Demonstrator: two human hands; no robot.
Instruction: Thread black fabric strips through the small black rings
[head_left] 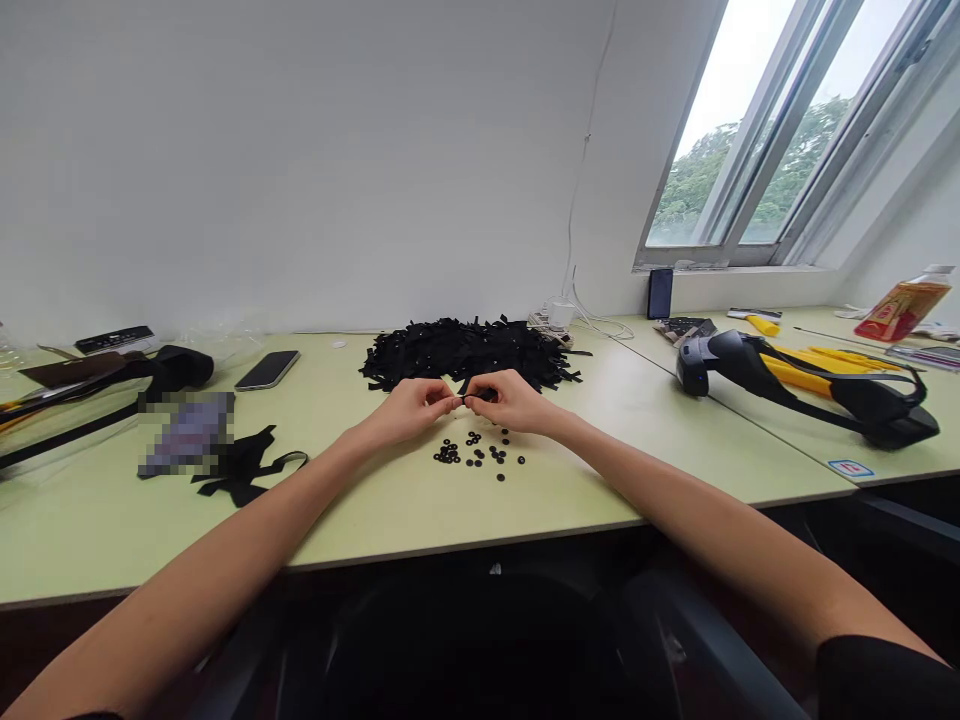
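My left hand (415, 408) and my right hand (510, 402) meet over the table, fingertips almost touching. Both are closed in a pinch on a small black fabric strip (463, 400), of which little shows between the fingers; whether it has a button on it I cannot make out. Right behind the hands lies a wide heap of black fabric strips (427, 352) with a few tiny shiny dots in it. Several small round black buttons (448, 453) are scattered on the tabletop just in front of my hands.
On the pale green table (360, 520), a phone (268, 370) and loose black strips (244, 465) lie to the left. A black headset (720, 360) with yellow parts sits at right. Farther back are a standing phone (660, 294), a drink bottle (904, 303) and white cables (592, 315).
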